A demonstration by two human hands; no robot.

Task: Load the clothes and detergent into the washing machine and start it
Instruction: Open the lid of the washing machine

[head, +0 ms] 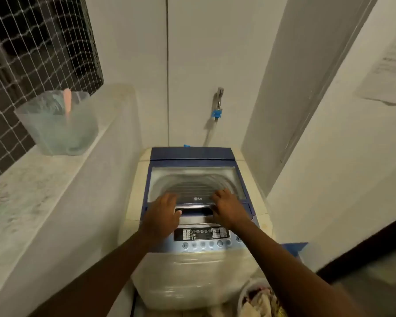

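Hands both rest spread and empty, left hand [162, 213] and right hand [229, 208], on the closed lid [197, 179] by its front handle [196, 211]; clothes [261, 303] wait below right.

The washing machine [192, 275] has a glossy cream plastic body and a clear lid [196, 179]; the left ledge [32, 193] looks like mottled stone.

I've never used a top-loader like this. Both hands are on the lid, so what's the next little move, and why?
Probably lift the lid up and back. It lies closed over the drum, the left hand and right hand rest at its front handle, and the clothes wait in a basket beside the machine.
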